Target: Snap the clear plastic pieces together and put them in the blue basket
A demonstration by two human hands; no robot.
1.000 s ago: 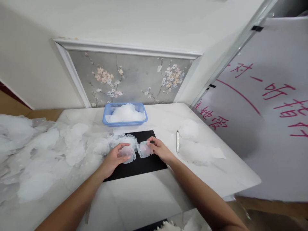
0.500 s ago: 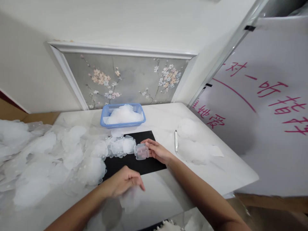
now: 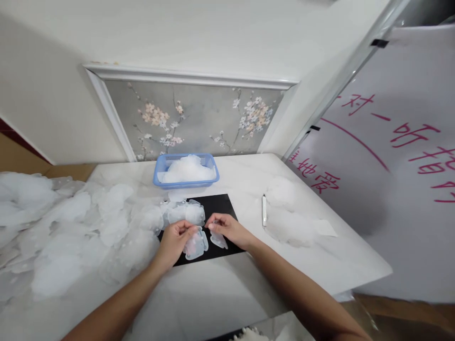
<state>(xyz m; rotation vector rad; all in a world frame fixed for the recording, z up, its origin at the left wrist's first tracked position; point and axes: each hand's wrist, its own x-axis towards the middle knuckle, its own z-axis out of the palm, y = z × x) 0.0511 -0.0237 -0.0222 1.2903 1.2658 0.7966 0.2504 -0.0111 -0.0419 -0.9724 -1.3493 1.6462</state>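
Both my hands meet over a black mat (image 3: 216, 204) on a white table. My left hand (image 3: 175, 239) is closed, pinching a translucent plastic clamshell piece (image 3: 196, 246) that hangs open below its fingers. My right hand (image 3: 225, 228) is closed too, its fingertips pinching a second translucent plastic piece (image 3: 218, 240) just to the right of the first. The two pieces lie close together above the mat. Several more translucent pieces (image 3: 185, 212) sit on the mat's far left corner.
A blue basket (image 3: 186, 170) full of white plastic pieces stands behind the mat. A big heap of translucent pieces (image 3: 71, 227) covers the table's left side. A smaller pile (image 3: 287, 213) and a white pen-like stick (image 3: 264, 210) lie to the right. A whiteboard (image 3: 391, 156) with red writing stands beyond.
My left hand came back up from the table's near edge to the mat and now holds a clamshell piece. My right hand lowered its piece toward the mat.
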